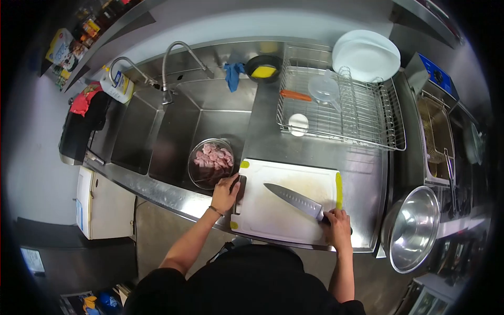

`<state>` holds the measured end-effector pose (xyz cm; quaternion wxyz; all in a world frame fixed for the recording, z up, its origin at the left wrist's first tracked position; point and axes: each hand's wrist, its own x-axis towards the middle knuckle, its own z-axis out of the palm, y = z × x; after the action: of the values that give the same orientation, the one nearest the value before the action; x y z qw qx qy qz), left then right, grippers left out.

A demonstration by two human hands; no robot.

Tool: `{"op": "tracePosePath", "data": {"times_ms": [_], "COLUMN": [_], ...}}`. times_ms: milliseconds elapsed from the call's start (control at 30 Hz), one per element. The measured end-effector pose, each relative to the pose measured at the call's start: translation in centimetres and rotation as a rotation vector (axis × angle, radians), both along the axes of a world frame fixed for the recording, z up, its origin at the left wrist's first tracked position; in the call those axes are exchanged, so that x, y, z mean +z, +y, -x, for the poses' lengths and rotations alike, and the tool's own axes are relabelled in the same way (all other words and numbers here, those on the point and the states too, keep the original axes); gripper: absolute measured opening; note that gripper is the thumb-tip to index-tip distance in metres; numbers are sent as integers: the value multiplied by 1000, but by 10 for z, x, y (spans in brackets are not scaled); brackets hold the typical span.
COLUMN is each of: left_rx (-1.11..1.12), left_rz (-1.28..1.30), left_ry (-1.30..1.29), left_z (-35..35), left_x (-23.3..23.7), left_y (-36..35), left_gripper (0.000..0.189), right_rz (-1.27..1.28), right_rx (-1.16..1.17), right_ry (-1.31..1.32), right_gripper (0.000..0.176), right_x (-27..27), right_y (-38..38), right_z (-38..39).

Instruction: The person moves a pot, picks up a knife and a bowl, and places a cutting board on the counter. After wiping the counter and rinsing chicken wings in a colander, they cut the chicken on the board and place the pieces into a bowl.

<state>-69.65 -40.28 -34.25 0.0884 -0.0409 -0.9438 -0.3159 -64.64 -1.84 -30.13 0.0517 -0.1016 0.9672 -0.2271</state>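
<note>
A white cutting board (262, 210) with yellow-green corners lies on the steel counter. My right hand (338, 226) is closed round the dark handle of a large knife (294, 200), whose blade lies over the board and points left. At the board's left edge, my left hand (226, 194) is beside the dark board handle; its fingers are bent, and whether they grip the handle is hard to tell. Just beyond that hand, a clear bowl (192, 176) of pink raw meat pieces (214, 157) stands in the sink.
Behind the board stands a wire dish rack (362, 121) with white bowls (366, 55). A black pan (262, 69) and a blue cloth (232, 76) are at the sink's back edge. A steel bowl (412, 229) is at the right, below a fryer (436, 134).
</note>
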Motion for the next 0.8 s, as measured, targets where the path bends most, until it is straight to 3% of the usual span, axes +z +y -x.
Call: {"op": "tracePosePath", "data": {"times_ms": [233,400,600,667,733,767,800], "left_rx": [66,36,181,202,183,160,153], "left_rz": [11,138,420,486,464,458,450], "left_ry": [0,241,270,268,-39,96,87], "left_z": [78,236,424,438,438,441,436], "left_x": [10,18,6,8,6,-12,-19], "left_y": [-30,-65,-93,-86,-80,-86,-84], "left_gripper": [28,47,79,84,83,66,66], "right_rz": [108,129,98,53,32,18,5], "right_rx": [110,86,-183,-261,-274,-296,-316], "right_ry": [74,45,10,35,13,22,33], "right_gripper": [30,34,35,38,41,41,42], "right_x": [-28,-11,-10,-10,-14,-15,-15], "right_y": [-30,-61,-81,-88,-92,-94,-96], "right_z": [-11,-38,-56,-57,-59,-60,-61]}}
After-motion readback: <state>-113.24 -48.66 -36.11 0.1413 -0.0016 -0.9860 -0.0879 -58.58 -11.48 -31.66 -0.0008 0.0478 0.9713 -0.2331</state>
